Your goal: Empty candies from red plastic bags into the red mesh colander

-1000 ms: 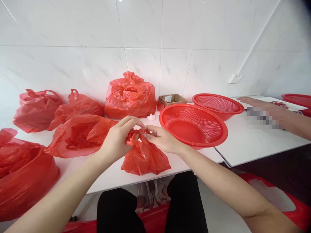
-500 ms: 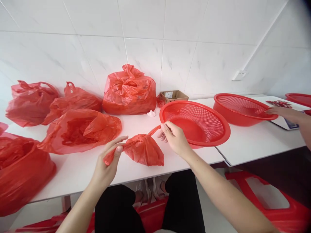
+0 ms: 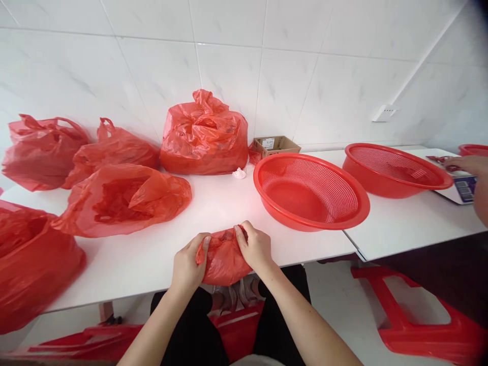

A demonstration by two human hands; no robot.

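A small red plastic bag (image 3: 224,262) is held between my two hands at the table's front edge, its lower part over my lap. My left hand (image 3: 190,262) grips its left side, thumb on top. On the other side my right hand (image 3: 257,249) pinches the bag's upper right part, near a small dark gap in the folds. What the bag contains is hidden by the red film. Beyond my right hand sits a red perforated basket (image 3: 290,203). To the left lies an open red plastic bag (image 3: 125,203) with crumpled red film inside.
Several full red bags stand along the wall, among them a large tied bag (image 3: 204,137). A cardboard box (image 3: 276,145) and a crumpled tissue (image 3: 239,173) lie nearby. At right, another person's hand (image 3: 470,165) is over a scale (image 3: 463,189), beside a second basket (image 3: 366,175).
Both hands have drawn closer together and toward me, bringing the small bag to the table edge. Its stretched ends are now gathered in. The other person's hand moved from the basket to the scale.
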